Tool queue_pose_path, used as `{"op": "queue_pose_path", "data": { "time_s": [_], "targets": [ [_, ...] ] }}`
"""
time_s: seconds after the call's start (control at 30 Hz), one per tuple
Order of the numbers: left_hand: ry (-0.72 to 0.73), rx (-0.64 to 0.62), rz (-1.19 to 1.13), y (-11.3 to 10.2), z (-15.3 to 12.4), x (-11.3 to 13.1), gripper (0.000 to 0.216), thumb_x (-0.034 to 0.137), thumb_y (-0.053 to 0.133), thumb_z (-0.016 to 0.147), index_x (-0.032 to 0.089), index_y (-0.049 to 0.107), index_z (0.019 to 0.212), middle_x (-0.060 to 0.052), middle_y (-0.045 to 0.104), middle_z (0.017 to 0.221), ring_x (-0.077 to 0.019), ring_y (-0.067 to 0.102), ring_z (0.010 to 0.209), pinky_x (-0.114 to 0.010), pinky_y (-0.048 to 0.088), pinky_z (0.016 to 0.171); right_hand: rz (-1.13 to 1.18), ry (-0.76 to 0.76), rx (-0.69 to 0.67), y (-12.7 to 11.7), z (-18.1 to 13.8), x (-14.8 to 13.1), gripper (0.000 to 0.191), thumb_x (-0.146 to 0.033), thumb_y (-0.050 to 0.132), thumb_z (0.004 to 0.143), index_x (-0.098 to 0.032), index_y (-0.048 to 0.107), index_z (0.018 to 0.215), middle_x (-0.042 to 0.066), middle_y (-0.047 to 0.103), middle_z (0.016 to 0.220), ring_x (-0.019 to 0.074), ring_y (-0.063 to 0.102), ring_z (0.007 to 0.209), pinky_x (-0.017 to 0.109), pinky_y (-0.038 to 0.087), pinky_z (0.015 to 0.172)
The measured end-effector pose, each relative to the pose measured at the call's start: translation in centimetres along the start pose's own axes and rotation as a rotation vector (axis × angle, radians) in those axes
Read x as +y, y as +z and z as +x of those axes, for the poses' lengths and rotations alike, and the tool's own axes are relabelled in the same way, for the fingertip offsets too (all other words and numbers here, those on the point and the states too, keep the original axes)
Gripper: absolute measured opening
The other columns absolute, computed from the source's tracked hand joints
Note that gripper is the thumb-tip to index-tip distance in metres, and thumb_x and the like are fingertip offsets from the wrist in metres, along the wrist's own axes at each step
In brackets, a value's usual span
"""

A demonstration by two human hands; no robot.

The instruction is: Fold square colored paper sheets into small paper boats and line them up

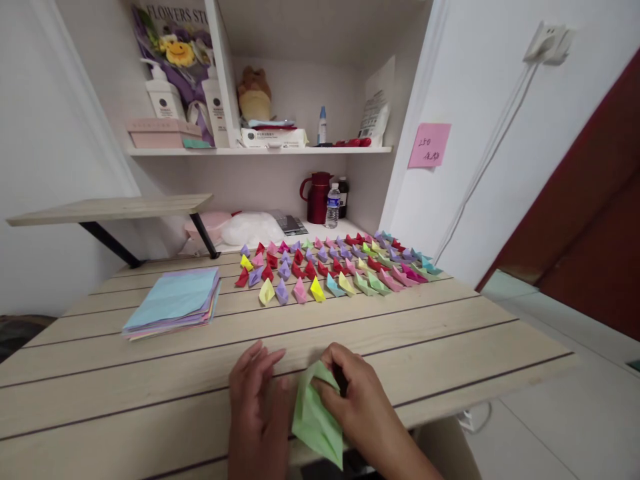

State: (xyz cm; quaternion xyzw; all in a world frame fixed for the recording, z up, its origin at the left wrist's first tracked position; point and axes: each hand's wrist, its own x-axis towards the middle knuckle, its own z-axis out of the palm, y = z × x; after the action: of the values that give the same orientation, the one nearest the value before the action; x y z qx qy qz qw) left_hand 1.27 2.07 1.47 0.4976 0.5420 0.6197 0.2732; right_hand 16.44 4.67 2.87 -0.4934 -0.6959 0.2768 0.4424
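Near the front edge of the wooden table [180, 393], my right hand [353, 387] grips a folded sheet of light green paper [316, 420], its thumb tucked into a fold. Close beside it on the left is my left hand [257, 393], fingers apart and holding nothing. A small gap separates that hand from the paper. Farther back stand rows of small folded paper boats [300, 291] in red, purple, pink, yellow, blue and green. A stack of square coloured paper [173, 300], light blue on top, lies at the left.
A raised wooden shelf [115, 208] on black legs stands at the back left. Behind the boats are a red thermos jug [318, 198], a water bottle [333, 207] and a white plastic bag [253, 229]. The table's right edge slants toward the tiled floor [545, 393].
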Motion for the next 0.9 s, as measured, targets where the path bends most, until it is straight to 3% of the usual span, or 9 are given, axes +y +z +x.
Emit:
{"op": "queue_pose_path", "data": {
  "time_s": [0.1, 0.23, 0.4, 0.53, 0.63, 0.8, 0.9],
  "targets": [
    [0.112, 0.086, 0.161, -1.7, -0.8, -0.4, 0.024, 0.043, 0.052, 0.094, 0.030, 0.066, 0.109, -0.004, 0.046, 0.138, -0.0249, 0.041, 0.135, -0.047, 0.030, 0.115, -0.187, -0.062, -0.018, 0.4, -0.2, 0.2, 0.022, -0.002, 0.053, 0.066, -0.022, 0.047, 0.074, -0.003, 0.056, 0.073, 0.0178, 0.051, 0.071, 0.030, 0.031, 0.071],
    [0.252, 0.038, 0.256, -3.0, -1.7, -1.3, 0.028, 0.039, 0.051, 0.094, 0.033, 0.057, 0.121, -0.004, 0.050, 0.136, -0.0242, 0.047, 0.129, -0.042, 0.037, 0.108, -0.316, -0.086, -0.060, 0.5, -0.3, 0.2, 0.030, 0.002, 0.051, 0.057, -0.022, 0.047, 0.075, -0.001, 0.059, 0.078, 0.0208, 0.053, 0.078, 0.032, 0.029, 0.073],
    [0.662, -0.037, 0.636, -2.7, -1.7, -2.5, 0.038, 0.035, 0.056, 0.091, 0.025, 0.053, 0.128, -0.011, 0.053, 0.132, -0.0249, 0.052, 0.121, -0.040, 0.042, 0.098, -0.356, -0.132, -0.145, 0.3, -0.3, -0.1, 0.044, 0.003, 0.046, 0.044, -0.022, 0.050, 0.080, 0.000, 0.061, 0.086, 0.0231, 0.053, 0.086, 0.033, 0.029, 0.076],
    [0.956, -0.197, 0.942, -2.7, -1.3, -2.7, 0.035, 0.026, 0.055, 0.090, 0.026, 0.060, 0.125, -0.006, 0.068, 0.118, -0.0206, 0.062, 0.107, -0.040, 0.037, 0.099, -0.336, -0.155, -0.197, 0.0, -0.2, -0.1, 0.049, 0.004, 0.047, 0.044, -0.022, 0.055, 0.085, 0.000, 0.062, 0.091, 0.0240, 0.053, 0.090, 0.034, 0.031, 0.079],
    [1.028, -0.228, 1.008, -3.6, -1.1, -2.7, 0.035, 0.029, 0.057, 0.088, 0.024, 0.062, 0.123, -0.004, 0.073, 0.109, -0.0187, 0.066, 0.097, -0.037, 0.041, 0.094, -0.253, -0.180, -0.252, -0.6, -0.2, 0.0, 0.050, 0.005, 0.050, 0.051, -0.023, 0.060, 0.090, 0.002, 0.066, 0.095, 0.0246, 0.056, 0.094, 0.036, 0.034, 0.082],
    [1.039, -0.243, 1.023, -4.7, -1.0, -3.1, 0.039, 0.035, 0.060, 0.088, 0.021, 0.063, 0.124, -0.004, 0.075, 0.111, -0.0194, 0.068, 0.097, -0.033, 0.048, 0.086, -0.052, -0.259, -0.257, -1.7, -0.5, 0.3, 0.048, 0.004, 0.049, 0.067, -0.027, 0.066, 0.098, 0.004, 0.068, 0.110, 0.0239, 0.058, 0.106, 0.039, 0.040, 0.091],
    [1.005, -0.226, 0.992, -4.2, -1.3, -3.3, 0.039, 0.035, 0.062, 0.088, 0.022, 0.062, 0.125, -0.004, 0.076, 0.110, -0.0195, 0.069, 0.096, -0.032, 0.049, 0.085, -0.025, -0.315, -0.213, -1.9, -0.6, 0.7, 0.039, 0.003, 0.050, 0.073, -0.028, 0.068, 0.090, 0.003, 0.071, 0.098, 0.0238, 0.061, 0.099, 0.040, 0.042, 0.089]
  ]
}}
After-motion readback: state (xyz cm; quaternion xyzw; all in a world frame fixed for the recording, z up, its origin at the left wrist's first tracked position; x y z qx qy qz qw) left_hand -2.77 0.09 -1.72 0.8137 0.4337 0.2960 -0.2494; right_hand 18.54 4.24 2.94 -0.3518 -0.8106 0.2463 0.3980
